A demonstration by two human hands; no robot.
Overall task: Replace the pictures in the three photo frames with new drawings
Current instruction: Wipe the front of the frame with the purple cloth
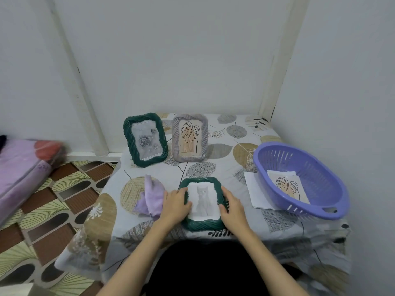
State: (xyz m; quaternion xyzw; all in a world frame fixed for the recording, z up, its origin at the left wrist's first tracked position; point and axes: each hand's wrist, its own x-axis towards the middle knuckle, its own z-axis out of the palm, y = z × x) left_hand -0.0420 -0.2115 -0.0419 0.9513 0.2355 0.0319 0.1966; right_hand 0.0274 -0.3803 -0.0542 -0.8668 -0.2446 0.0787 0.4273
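our left hand [176,202] and right hand [229,205] grip the two sides of the green frame [202,224] with the cat picture, lying flat between them. beyond the hands stand the rose frame [145,139] and leaf frame [190,137]. a leaf drawing [287,185] waits in the basket [333,189] to our right. we cannot tell which pictures are new; we judge work remains.

I see my left hand [175,205] and right hand [230,207] gripping the sides of the green cat frame [202,224], flat on the table [277,227]; lilac cloth [150,196] just left.
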